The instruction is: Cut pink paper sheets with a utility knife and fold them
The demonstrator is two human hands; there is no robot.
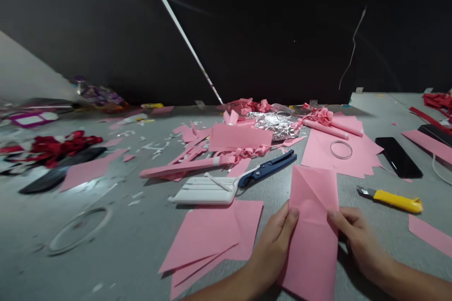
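A long pink sheet of paper (314,244) with crease lines is held upright-ish in front of me, near the table's front. My left hand (273,240) pinches its left edge, thumb on the near face. On the right edge, my right hand (356,237) grips it between thumb and curled fingers. Left of the paper lies a stack of pink sheets (208,235). A yellow box cutter (397,201) with its blade out rests right of my right hand. Beyond the held sheet are blue-handled scissors (268,169), partly over a white flat device (206,190).
Pink scraps, rolled pink tubes (332,127) and crumpled foil (277,124) crowd the back. A black phone (399,156) and a thin ring (341,149) lie at right. Red ribbon (58,146) and a larger ring (80,229) are at left. A dark panel (268,33) rises behind.
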